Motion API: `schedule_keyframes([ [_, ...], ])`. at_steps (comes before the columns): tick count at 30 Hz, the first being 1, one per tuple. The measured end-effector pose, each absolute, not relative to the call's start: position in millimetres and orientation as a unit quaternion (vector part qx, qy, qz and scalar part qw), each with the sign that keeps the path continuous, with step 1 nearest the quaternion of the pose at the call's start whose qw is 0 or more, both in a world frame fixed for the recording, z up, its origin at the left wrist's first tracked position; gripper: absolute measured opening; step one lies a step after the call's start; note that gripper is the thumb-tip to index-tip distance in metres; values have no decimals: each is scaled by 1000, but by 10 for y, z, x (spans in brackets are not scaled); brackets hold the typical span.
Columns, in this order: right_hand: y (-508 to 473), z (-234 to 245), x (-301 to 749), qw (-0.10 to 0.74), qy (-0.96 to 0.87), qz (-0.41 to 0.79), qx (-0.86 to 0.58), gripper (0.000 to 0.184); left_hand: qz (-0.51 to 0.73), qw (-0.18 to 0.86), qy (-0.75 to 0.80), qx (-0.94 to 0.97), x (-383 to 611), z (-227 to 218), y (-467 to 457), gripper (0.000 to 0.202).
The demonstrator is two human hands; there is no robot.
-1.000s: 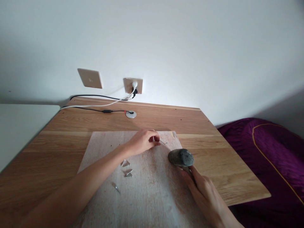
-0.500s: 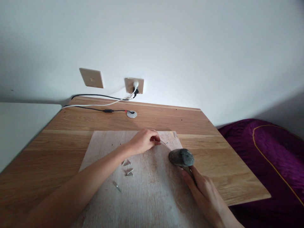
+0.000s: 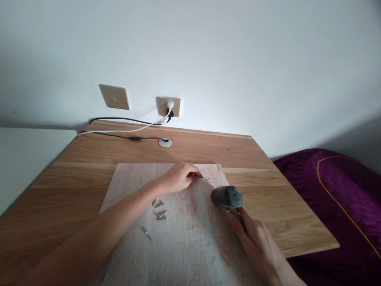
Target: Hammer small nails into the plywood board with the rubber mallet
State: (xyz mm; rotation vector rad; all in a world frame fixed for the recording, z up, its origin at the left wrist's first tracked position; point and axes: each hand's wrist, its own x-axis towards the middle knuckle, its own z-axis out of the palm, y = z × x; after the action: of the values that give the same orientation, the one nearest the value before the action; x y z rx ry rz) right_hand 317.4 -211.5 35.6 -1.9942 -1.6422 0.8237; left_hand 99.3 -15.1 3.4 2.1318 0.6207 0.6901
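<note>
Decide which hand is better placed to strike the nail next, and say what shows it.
The right hand, probably: it grips the mallet, whose head is near the nail. The left hand appears to pinch the nail, so it seems better suited to steadying it.

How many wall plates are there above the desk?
2. The left wall plate has nothing plugged in; the right wall plate, apart from it, holds a white plug and a black plug. Both are above the desk.

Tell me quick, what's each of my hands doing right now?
Left hand: closed, fingertips pinching a small nail.
Right hand: closed, holding the mallet by its handle.
</note>
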Motion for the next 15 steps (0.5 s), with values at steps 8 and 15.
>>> schedule_keyframes([
  [8,-2121,316,3186,218,-590,286,-722,50,270,380,216,858,959,63,-164,29],
  [15,-2115,358,3176,219,-594,296,-715,50,282,366,223,858,959,60,-172,24],
])
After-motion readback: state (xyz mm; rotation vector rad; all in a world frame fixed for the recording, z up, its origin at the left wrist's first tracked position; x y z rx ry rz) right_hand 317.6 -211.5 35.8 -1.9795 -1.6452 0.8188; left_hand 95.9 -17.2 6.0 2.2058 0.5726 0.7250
